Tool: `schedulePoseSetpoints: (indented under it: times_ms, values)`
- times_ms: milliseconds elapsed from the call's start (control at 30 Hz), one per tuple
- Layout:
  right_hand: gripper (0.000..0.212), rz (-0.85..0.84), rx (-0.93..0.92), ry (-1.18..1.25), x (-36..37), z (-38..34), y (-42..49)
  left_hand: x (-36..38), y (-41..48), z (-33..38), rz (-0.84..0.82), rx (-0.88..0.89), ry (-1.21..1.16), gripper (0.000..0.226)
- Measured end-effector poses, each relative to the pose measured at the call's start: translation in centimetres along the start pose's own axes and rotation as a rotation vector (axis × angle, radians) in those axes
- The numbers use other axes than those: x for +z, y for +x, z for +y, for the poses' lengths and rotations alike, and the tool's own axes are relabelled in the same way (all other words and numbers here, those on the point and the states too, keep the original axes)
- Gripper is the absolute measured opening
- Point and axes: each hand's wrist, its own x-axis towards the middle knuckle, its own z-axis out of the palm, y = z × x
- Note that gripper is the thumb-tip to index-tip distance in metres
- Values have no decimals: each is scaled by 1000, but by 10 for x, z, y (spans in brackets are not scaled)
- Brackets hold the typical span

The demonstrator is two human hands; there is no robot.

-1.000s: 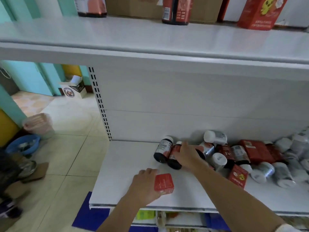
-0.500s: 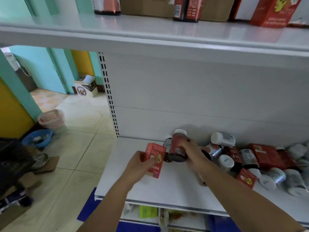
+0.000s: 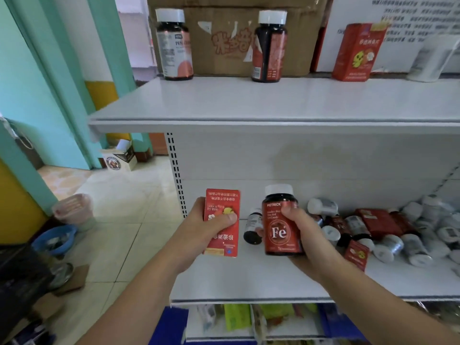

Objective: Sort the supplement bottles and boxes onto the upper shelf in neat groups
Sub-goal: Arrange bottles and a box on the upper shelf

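Above the lower shelf [image 3: 249,277], left hand [image 3: 199,230] gripping upside-down red box [image 3: 222,222], right hand [image 3: 303,232] clasping capped Fe bottle [image 3: 280,220]

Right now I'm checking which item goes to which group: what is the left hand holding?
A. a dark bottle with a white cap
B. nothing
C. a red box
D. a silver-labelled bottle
C: the left hand grips a red box, while the right hand holds the Fe bottle.

We find a small shop or stockroom: white metal retail shelving [image 3: 273,120] with a slotted upright [image 3: 177,175], supplement bottles [image 3: 413,247] and red boxes [image 3: 373,221] heaped on it, a cardboard carton [image 3: 224,41] behind, and a tiled floor [image 3: 119,220].
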Motion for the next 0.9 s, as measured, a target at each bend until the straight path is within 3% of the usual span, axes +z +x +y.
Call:
schedulePoseSetpoints:
  times_ms: [100,267,400,567,667,767,900]
  values:
    - [69,-54,-85,-82,19,-15,-35,-8,-25,23,-19,82,72,68]
    - [108,-114,-287,-214,46,-58,-86,-15,-74,81,14,301,188,47]
    - [116,-198,-417,-262,63,-106,-103,-18,-93,137,17,453,265,47]
    - [107,-250,-533,-272,74,-161,-88,-19,-65,189,24,562,280,45]
    - [74,-219,-575,-318,74,-185,-66,-19,-32,210,-22,581,281,64]
    - [44,-148,-621,-419,65,-212,-36,-19,2,224,-75,553,347,68]
    - [46,-47,-630,-735,42,-244,14,-15,45,236,-90,512,453,68]
